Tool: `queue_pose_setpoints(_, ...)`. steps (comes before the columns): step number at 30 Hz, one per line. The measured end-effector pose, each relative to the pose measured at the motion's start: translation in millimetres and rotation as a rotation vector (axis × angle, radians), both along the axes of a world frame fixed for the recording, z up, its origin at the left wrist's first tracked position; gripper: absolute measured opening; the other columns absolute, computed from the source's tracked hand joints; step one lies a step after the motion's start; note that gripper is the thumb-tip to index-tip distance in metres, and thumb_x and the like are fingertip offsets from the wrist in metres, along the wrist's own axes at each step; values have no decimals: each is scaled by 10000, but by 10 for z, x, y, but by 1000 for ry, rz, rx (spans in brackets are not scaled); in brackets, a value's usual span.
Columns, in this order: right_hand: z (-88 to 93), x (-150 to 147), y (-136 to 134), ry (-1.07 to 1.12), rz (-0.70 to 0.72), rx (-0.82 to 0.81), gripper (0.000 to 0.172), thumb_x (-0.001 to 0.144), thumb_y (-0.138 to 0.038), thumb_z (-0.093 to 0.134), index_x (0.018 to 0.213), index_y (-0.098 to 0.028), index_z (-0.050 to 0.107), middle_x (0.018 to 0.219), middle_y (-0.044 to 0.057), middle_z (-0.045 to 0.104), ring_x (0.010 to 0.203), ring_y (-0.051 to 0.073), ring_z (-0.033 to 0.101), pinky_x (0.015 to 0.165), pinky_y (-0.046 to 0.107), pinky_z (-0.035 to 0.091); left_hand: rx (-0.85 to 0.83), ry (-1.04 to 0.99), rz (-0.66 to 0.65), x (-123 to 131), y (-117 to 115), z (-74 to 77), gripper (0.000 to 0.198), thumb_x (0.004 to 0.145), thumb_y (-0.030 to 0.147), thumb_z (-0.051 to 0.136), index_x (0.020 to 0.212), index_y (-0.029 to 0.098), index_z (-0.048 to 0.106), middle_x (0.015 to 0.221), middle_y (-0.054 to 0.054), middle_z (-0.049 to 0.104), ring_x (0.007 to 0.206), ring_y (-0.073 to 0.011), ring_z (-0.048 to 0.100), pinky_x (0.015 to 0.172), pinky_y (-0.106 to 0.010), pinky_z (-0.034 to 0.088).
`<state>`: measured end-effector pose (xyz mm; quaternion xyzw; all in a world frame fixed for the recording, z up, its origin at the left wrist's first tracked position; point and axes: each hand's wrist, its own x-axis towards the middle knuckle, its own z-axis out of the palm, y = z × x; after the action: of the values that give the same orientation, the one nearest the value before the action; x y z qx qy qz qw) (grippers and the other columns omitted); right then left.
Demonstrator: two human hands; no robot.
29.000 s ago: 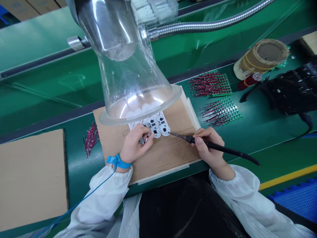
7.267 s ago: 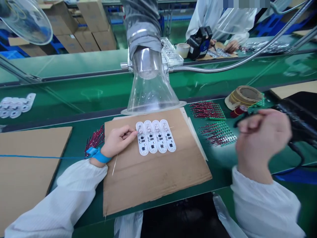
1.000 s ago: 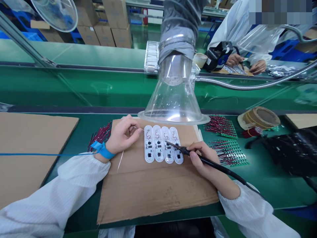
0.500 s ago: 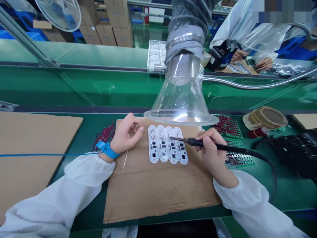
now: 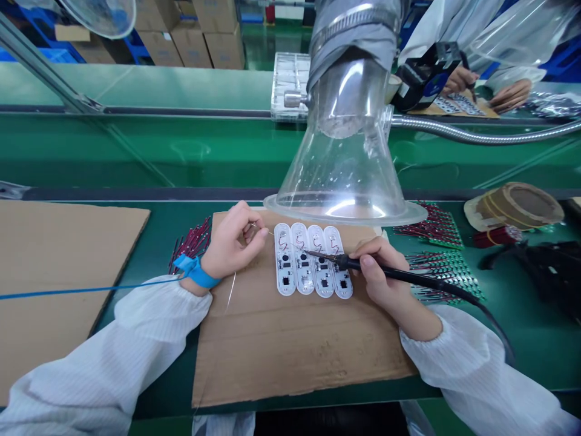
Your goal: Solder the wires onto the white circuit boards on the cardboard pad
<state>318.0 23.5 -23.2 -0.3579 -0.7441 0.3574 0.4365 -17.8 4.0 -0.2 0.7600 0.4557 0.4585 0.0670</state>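
Observation:
My left hand [image 5: 236, 239] pinches a thin solder wire [image 5: 232, 289], whose free end reaches toward the boards; a blue wrist strap [image 5: 198, 272] circles that wrist. In my right hand [image 5: 382, 270] is a black-handled soldering iron [image 5: 351, 261]. Its tip is over the second white circuit board [image 5: 305, 283] from the left; whether it touches I cannot tell. Several such rounded boards lie side by side on a cardboard sheet [image 5: 290, 351], with small red and dark wires near their upper ends.
A clear fume hood [image 5: 342, 175] hangs just beyond the boards. Red wires [image 5: 190, 245] lie at left; green boards with wires [image 5: 447, 275] and a tape roll [image 5: 512, 207] lie at right. Another cardboard sheet [image 5: 59, 272] is far left. Across the bench are a co-worker's hands [image 5: 511, 95].
The iron's tip has moved left, from the third board to the second, along with my right hand. My left hand still holds the solder wire. The view has shifted slightly.

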Motion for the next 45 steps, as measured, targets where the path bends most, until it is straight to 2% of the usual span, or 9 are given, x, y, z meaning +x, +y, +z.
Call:
queue_pose_setpoints(8, 72, -8, -8, -64, -13, 41, 291, 1105, -502, 619, 960, -266, 710, 759, 13, 695, 616, 181, 649, 558, 331, 485, -63, 14, -32, -4, -8, -4, 131, 979, 142, 628, 922, 234, 554, 729, 43, 471, 663, -151, 430, 619, -315, 369)
queue_pose_setpoints(15, 86, -55, -29, 119, -83, 9, 317, 1105, -506, 618, 910, -262, 674, 705, -1, 648, 567, 177, 601, 547, 340, 465, -6, -6, -1, -4, -10, 20, 155, 952, 117, 621, 907, 238, 535, 726, 38, 464, 668, -161, 421, 602, -324, 327)
queue_pose_setpoints(22, 59, -6, -77, -55, -1, -35, 218, 1100, -474, 650, 1028, -280, 719, 795, 10, 696, 634, 187, 659, 547, 321, 501, -26, -2, 27, -9, -13, 8, 166, 946, 127, 621, 876, 238, 518, 730, 34, 457, 659, -155, 410, 590, -317, 318)
queue_pose_setpoints(28, 90, -18, -82, -115, 61, -51, 149, 1107, -423, 650, 1068, -292, 711, 842, 6, 716, 643, 173, 665, 546, 301, 510, -9, -9, 4, -3, -4, 6, 164, 945, 109, 625, 906, 237, 531, 718, 46, 438, 666, -155, 425, 606, -317, 331)
queue_pose_setpoints(38, 141, -28, -97, -164, 49, 27, 134, 1109, -398, 639, 1059, -287, 697, 833, 2, 721, 641, 162, 655, 558, 286, 509, -37, 5, -25, -1, -15, 7, 163, 958, 107, 632, 916, 237, 542, 702, 54, 425, 666, -155, 430, 619, -313, 351)
queue_pose_setpoints(41, 161, -27, -97, -169, 52, 47, 136, 1107, -395, 639, 1056, -283, 697, 826, 0, 728, 634, 163, 665, 545, 281, 509, -20, -38, -23, -29, -11, 14, 157, 960, 105, 635, 919, 230, 549, 743, 49, 417, 666, -140, 421, 608, -293, 348)
queue_pose_setpoints(45, 140, 9, -81, -150, 49, 88, 130, 1097, -384, 659, 1049, -282, 724, 827, 1, 731, 630, 159, 666, 555, 278, 515, -95, -110, -42, -118, -3, 33, 125, 969, 123, 633, 920, 218, 568, 805, 36, 440, 629, -113, 382, 572, -273, 330)
